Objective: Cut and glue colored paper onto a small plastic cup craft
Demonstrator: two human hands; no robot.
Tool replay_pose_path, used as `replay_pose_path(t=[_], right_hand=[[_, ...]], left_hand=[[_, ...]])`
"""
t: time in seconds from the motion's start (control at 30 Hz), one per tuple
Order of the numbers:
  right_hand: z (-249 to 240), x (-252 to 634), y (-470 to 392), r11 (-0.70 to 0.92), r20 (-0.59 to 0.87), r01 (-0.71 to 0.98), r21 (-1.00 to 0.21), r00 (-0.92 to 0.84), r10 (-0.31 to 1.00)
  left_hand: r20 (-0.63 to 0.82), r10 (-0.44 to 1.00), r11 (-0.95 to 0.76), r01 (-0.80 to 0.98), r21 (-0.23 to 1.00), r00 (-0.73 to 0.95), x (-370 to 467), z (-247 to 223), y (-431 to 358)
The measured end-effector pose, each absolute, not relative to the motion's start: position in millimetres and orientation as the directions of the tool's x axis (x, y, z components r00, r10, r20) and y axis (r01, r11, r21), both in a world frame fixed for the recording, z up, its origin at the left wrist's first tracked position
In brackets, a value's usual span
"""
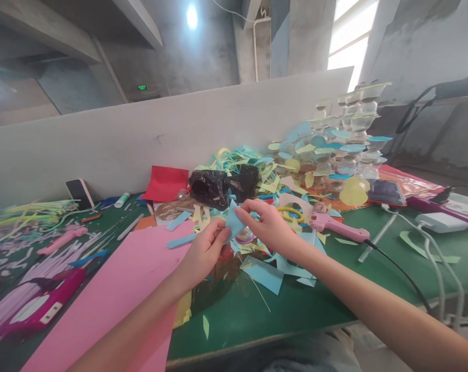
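A small piece of light blue paper (235, 221) is held up between both hands above the green table (257, 323). My left hand (207, 248) pinches its lower left edge between thumb and fingers. On the right side, the thumb and fingertips of my right hand (265, 223) close on the same paper. Beneath the hands lie a blue paper sheet (262, 274) and many blue and yellow scraps. A large pink sheet (135, 279) extends under my left forearm.
Behind the hands sit a black plastic bag (214, 187) and a red sheet (165, 183). Stacked clear cups (358, 121) stand at the back right, near a pink glue gun (340, 227) with its cable. A magenta power strip (43, 305) and pale strips lie left.
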State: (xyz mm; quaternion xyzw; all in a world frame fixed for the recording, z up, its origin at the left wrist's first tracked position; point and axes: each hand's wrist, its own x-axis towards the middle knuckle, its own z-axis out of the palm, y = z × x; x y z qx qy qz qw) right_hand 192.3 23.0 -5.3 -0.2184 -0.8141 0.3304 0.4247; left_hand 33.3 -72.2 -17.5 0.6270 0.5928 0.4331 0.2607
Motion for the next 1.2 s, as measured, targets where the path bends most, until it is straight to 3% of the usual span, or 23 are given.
replay_pose_path(t=[0.2,0.4,0.97,1.2], right_hand=[[-2.3,197.5,26.4,0.679,0.593,-0.033,-0.733,-0.520,0.615],[-0.5,199.8,26.3,0.725,0.597,-0.048,-0.687,-0.606,0.526],[2.1,199.3,28.0,0.606,0.441,0.034,-0.795,-0.654,0.615],[-1.5,198.5,29.2,0.625,0.431,0.101,-0.774,-0.639,0.637]], left_hand=[[0.274,0.955,-0.194,0.455,0.869,-0.115,35.7,-14.4,-70.8],[0.317,0.940,-0.236,0.436,0.868,-0.122,36.7,-11.1,-71.5],[0.339,0.926,-0.204,0.536,0.819,-0.165,33.7,-14.0,-70.4],[0.353,0.915,-0.197,0.548,0.813,-0.195,35.1,-14.8,-69.2]])
